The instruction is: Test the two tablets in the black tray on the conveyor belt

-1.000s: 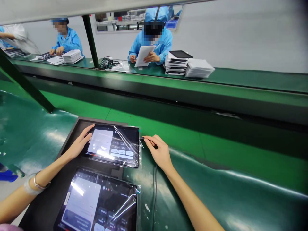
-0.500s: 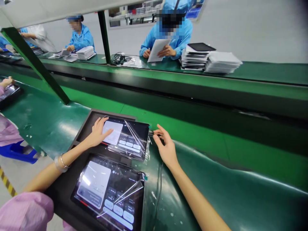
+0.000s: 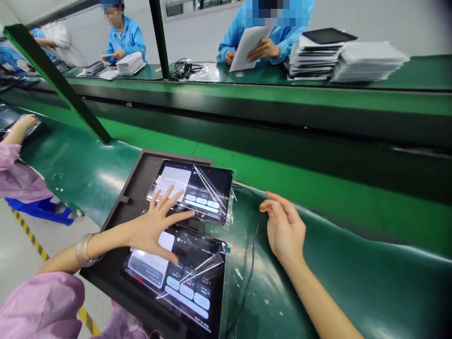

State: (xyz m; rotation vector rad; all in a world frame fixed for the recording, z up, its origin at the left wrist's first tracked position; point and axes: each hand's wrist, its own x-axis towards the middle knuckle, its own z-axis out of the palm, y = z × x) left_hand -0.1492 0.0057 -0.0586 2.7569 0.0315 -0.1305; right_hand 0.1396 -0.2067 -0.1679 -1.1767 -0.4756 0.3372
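The left hand [image 3: 155, 230] is spread flat with the fingers apart, and it holds nothing. It hovers over the gap between two tablets, and I cannot tell if the fingertips touch a screen. The far tablet [image 3: 192, 190] lies just beyond the fingertips, with its screen lit and a loose clear film [image 3: 212, 190] on its right part. The near tablet [image 3: 183, 278] lies under the heel of this hand, also lit and also with peeled film. Both tablets rest in a dark tray [image 3: 136, 188] on the green counter [image 3: 335, 278].

The right hand [image 3: 284, 228] is to the right of the tablets, well apart from the left hand. It is open with relaxed fingers and holds nothing. A black cable [image 3: 252, 249] runs on the counter between this hand and the tablets, coming from the right edge of the far tablet.

Beyond both hands, past the conveyor, a person in blue [image 3: 268, 33] holds a white sheet, beside stacks of tablets [image 3: 319, 54].
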